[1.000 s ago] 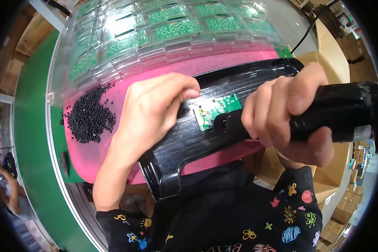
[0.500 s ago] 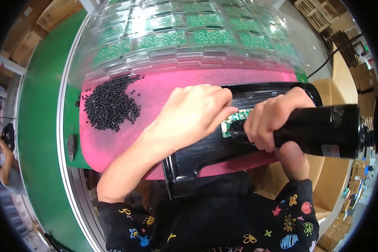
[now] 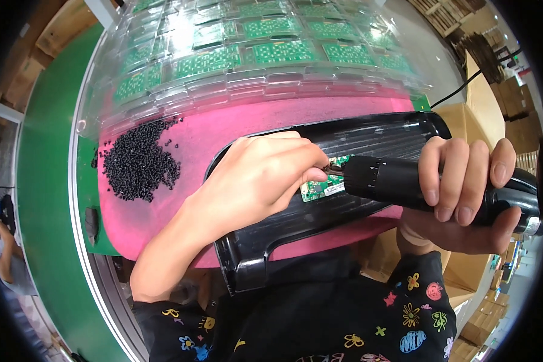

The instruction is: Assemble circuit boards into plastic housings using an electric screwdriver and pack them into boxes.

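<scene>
A black electric screwdriver (image 3: 383, 180) lies nearly level above the board, its nose pointing left, with my right hand (image 3: 464, 187) wrapped round its body. My left hand (image 3: 265, 172) is closed in a pinch right at the screwdriver's bit; whatever small piece it may hold is hidden by the fingers. Beneath them a green circuit board (image 3: 312, 192) sits inside a long black plastic housing (image 3: 277, 226), partly covered by my left fingers and the tool.
On the pink mat (image 3: 193, 145), to the left, is a heap of small black screws (image 3: 140, 163). Clear plastic trays (image 3: 271, 78) of green boards are stacked at the far side. A dark stub-like object (image 3: 91, 225) lies left of the mat. At right stands an open cardboard box (image 3: 467, 130).
The screwdriver's nose has lifted off the board and swung to my left fingertips. My right hand has shifted back along its body. More of the board shows, and the view has moved slightly.
</scene>
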A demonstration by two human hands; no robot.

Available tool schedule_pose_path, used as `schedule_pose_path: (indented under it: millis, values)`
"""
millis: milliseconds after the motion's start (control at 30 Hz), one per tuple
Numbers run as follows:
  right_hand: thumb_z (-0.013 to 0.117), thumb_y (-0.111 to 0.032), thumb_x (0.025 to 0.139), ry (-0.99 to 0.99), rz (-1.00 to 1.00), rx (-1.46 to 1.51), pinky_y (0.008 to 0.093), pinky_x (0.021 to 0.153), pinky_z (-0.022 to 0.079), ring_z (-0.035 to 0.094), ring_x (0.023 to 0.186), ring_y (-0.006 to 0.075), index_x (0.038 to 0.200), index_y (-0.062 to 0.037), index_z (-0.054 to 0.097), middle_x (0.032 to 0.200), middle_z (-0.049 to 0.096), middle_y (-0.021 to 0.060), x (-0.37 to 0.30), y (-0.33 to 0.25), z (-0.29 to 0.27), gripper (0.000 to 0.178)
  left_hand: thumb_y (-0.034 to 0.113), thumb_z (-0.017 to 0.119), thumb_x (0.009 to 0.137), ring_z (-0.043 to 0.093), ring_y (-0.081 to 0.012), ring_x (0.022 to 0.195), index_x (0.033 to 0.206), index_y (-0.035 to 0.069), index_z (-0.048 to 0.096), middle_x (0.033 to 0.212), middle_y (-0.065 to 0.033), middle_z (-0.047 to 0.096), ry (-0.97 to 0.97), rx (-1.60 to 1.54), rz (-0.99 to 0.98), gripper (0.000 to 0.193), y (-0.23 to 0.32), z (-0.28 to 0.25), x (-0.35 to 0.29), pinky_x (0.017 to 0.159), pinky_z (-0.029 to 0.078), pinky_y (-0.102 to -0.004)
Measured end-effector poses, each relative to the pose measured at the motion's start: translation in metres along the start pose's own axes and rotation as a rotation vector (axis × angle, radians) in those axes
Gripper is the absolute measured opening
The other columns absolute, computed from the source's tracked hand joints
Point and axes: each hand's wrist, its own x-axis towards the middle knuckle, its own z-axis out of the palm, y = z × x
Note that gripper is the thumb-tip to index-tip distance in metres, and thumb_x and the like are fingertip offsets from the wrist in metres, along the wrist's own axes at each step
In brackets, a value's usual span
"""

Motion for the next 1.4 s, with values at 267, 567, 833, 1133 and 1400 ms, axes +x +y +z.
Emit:
schedule_pose_path:
  millis: [267,567,833,1133,1400]
  values:
    - [0.061,-0.036,0.092,-0.050,0.010,0.011,0.0218,0.055,0.050,0.054,0.054,0.0067,0.103,-0.0095,0.044,0.066,0.056,-0.0038,-0.001,0.000,-0.005,0.033,0.001,0.075,0.079,0.068,-0.0265,0.067,0.090,-0.003,0.069,0.078,-0.0129,0.069,-0.019,-0.144,-0.079,0.013,0.004,-0.003,0.001,0.059,0.052,-0.0332]
    - [0.063,-0.037,0.093,-0.193,0.277,-0.120,0.0248,0.055,0.051,0.056,0.057,0.0105,0.106,-0.0097,0.042,0.068,0.057,-0.0012,-0.012,-0.009,-0.003,0.037,-0.003,0.071,0.082,0.072,-0.0195,0.073,0.089,0.000,0.073,0.083,-0.0098,0.074,0.156,0.025,-0.178,0.007,0.009,-0.008,0.004,0.067,0.056,-0.0285]
    - [0.069,-0.042,0.090,0.040,0.524,-0.258,0.0289,0.052,0.042,0.047,0.051,0.0123,0.101,-0.0087,0.044,0.062,0.049,-0.0012,-0.022,0.009,0.021,0.043,0.003,0.071,0.085,0.070,-0.0229,0.071,0.092,-0.002,0.070,0.082,-0.0137,0.072,0.105,0.048,-0.223,0.009,0.001,-0.007,-0.003,0.065,0.054,-0.0303]
    - [0.079,-0.036,0.085,-0.322,0.665,-0.456,0.0270,0.054,0.042,0.048,0.055,0.0111,0.101,-0.0064,0.047,0.064,0.052,-0.0005,-0.012,0.010,0.014,0.046,0.009,0.066,0.087,0.067,-0.0362,0.078,0.095,0.000,0.069,0.084,-0.0180,0.070,0.019,0.071,-0.275,0.012,0.005,-0.013,-0.004,0.068,0.053,-0.0415]
    - [0.070,-0.038,0.089,-0.193,0.322,-0.177,0.0265,0.052,0.045,0.050,0.053,0.0110,0.106,-0.0095,0.046,0.064,0.053,-0.0028,-0.014,0.011,0.011,0.041,0.005,0.075,0.076,0.067,-0.0344,0.078,0.092,-0.002,0.068,0.083,-0.0166,0.068,-0.193,0.106,-0.203,0.018,-0.002,-0.009,-0.008,0.067,0.053,-0.0396]
